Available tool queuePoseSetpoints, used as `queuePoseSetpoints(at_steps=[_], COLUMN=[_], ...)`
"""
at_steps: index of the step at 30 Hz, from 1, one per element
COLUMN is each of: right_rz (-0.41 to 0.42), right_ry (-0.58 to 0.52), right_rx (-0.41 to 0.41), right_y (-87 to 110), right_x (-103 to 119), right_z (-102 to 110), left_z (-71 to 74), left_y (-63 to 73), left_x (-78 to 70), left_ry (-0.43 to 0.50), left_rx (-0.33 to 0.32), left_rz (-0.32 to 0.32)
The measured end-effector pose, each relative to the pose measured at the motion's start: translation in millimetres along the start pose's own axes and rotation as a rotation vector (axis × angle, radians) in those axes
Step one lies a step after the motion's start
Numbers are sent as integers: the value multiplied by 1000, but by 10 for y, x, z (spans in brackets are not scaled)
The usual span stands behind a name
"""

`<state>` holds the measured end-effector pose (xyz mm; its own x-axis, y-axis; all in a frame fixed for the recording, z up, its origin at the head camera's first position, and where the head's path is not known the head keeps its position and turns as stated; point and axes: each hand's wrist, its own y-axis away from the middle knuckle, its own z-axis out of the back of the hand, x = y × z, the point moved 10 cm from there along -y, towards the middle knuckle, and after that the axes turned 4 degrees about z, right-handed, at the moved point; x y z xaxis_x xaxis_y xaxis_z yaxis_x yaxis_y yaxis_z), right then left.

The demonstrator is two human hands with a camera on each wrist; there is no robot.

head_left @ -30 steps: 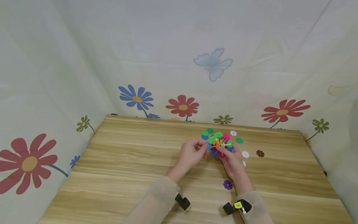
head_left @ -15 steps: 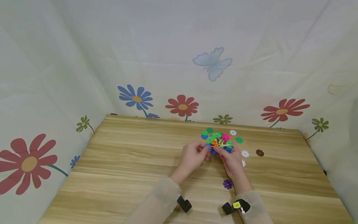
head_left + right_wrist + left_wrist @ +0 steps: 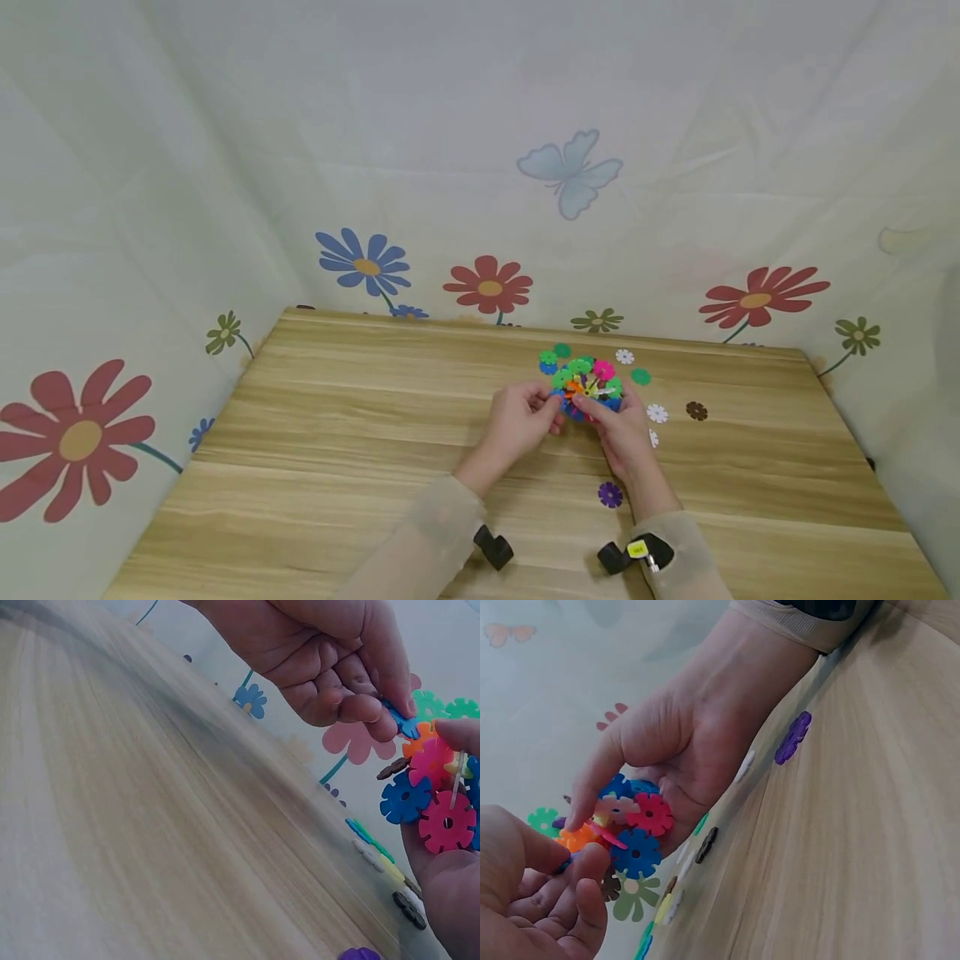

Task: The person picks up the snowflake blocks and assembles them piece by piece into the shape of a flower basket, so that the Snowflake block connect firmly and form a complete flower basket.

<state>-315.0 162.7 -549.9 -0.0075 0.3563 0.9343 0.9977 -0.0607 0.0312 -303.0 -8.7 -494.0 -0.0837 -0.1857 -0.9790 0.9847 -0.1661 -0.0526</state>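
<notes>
My right hand [image 3: 628, 437] holds a cluster of interlocked notched plastic discs [image 3: 581, 366] in green, blue, pink, orange and yellow, its thumb over the top. From the left, my left hand [image 3: 517, 417] pinches a small blue notched disc [image 3: 405, 726] between thumb and forefinger at the cluster's edge, beside an orange disc [image 3: 420, 741]. In the left wrist view, a pink-red disc [image 3: 649, 814] and a blue disc [image 3: 636, 853] stick out on the near side. The cluster's underside lies hidden in my right palm.
Loose discs lie around on the wooden table [image 3: 360, 417]: white [image 3: 657, 413], brown [image 3: 697, 411], green [image 3: 641, 377] and, nearer the front, purple [image 3: 611, 495]. Some green and blue ones sit behind the cluster. A flower-patterned curtain [image 3: 420, 192] rises at the table's back edge.
My left hand has shifted slightly right, closer to the cluster, with the blue disc in its fingers. The cluster has turned a little in my right hand.
</notes>
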Motion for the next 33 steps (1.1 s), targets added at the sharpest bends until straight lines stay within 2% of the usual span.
queuePoseSetpoints(at_steps=[6, 13, 17, 20, 22, 25, 27, 30, 33], right_rz=[8, 5, -5, -9, -11, -21, -34, -53, -55], right_ry=[-10, -44, -64, -106, -137, -179, -192, -202, -212], right_rx=[5, -13, -49, -91, -108, -115, -116, -113, -99], right_y=[-7, -30, -46, -58, -65, -71, -72, -77, -81], right_x=[23, 56, 69, 88, 100, 107, 103, 85, 83], right_z=[0, 42, 130, 227, 278, 323, 333, 334, 308], left_z=[8, 49, 10, -147, -318, -608, -775, -927, -975], left_y=[-20, -22, -19, 12, 61, 173, 262, 361, 410], left_x=[1, 9, 2, 20, 44, 92, 115, 119, 88], left_ry=[-6, -10, -87, -202, -285, -429, -548, -686, -752], left_rx=[8, -12, 12, 107, 214, 389, 483, 556, 567], left_rz=[-4, -17, -31, -33, -45, -97, -161, -258, -339])
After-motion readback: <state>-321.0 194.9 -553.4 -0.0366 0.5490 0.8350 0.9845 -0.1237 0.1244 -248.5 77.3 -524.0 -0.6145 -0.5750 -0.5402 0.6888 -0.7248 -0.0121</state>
